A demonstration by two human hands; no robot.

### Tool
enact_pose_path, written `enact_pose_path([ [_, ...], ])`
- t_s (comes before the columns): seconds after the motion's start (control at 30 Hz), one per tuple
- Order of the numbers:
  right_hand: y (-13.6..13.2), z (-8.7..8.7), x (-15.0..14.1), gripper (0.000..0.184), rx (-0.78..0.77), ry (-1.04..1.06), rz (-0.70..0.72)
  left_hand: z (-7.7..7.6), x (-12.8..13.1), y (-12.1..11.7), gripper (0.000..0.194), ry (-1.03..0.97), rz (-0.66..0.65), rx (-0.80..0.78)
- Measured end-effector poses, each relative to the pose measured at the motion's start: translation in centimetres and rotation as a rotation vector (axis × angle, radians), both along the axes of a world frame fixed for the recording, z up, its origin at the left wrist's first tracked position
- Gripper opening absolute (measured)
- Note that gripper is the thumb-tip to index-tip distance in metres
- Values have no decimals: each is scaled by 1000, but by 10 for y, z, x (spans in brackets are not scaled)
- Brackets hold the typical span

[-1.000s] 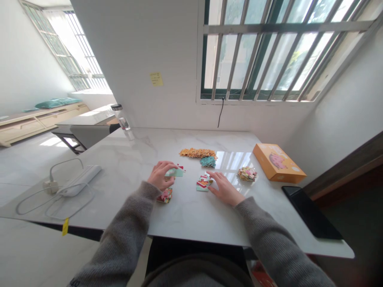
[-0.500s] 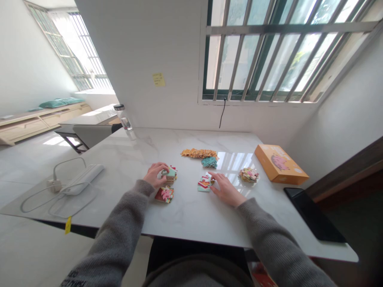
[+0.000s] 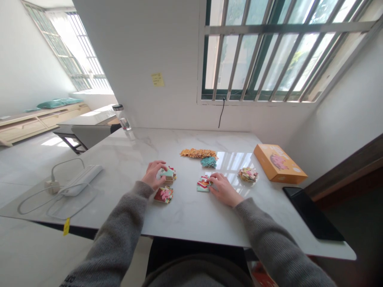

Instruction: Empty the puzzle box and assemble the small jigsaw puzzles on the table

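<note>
My left hand (image 3: pixel 154 174) is curled at the left side of a stack of jigsaw puzzle pieces (image 3: pixel 171 177), thumb and fingers closed on a pale green puzzle piece (image 3: pixel 164 173) at its top. Just nearer to me lies a second small stack of puzzle pieces (image 3: pixel 164 195), with brown and pink on top. To the right, a few pale green, red and white puzzle pieces (image 3: pixel 203 184) lie together flat on the table. My right hand (image 3: pixel 223 189) has its fingertips pinched at their right edge, partly covering a piece there.
Behind the hands lie a long row of orange pieces (image 3: pixel 199 153) and a teal pile (image 3: pixel 208 162). Right of them are a mixed pile (image 3: pixel 248 174), an orange box (image 3: pixel 279 164) and a black tablet (image 3: pixel 312 213). A power strip (image 3: pixel 82 180) and a bottle (image 3: pixel 122 117) stand left.
My left hand has shifted slightly, and the pale green piece at the stack top now sticks out more to the left. My right fingers have drawn in closer on the pieces' right edge.
</note>
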State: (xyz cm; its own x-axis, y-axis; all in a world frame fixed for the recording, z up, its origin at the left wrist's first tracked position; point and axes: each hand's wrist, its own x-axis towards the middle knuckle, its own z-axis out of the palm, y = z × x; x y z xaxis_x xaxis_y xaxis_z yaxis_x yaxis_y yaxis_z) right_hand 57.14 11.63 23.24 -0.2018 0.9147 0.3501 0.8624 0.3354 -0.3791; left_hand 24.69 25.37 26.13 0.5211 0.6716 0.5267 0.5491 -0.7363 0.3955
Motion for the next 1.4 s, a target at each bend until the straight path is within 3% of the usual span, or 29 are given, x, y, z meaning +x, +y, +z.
enact_pose_path([
  [0.1,2,-1,-4,15,5,-38,-39,12,23,-21,11,-34,-63,66],
  [0.2,3,-1,-7,17,-4,-61,-63,11,56,-41,11,23,-216,67],
  [0.3,3,1,-7,19,-11,-57,-60,-8,88,-51,23,186,-394,23],
  [0.47,3,0,-5,18,3,-57,-59,-43,118,-43,48,317,-342,2],
  [0.63,2,1,-5,22,-1,-69,-44,-52,120,-32,37,331,-355,-5],
  [0.8,2,1,-6,37,-8,-47,-29,-43,119,-37,28,367,-355,40],
  [0.97,3,2,-7,38,-2,82,85,-33,120,-46,22,388,-312,91],
  [1.13,2,4,-7,38,-4,199,132,-38,118,-48,17,304,-326,94],
  [1.4,1,7,-5,35,37,301,159,-40,114,-46,31,48,-389,17],
])
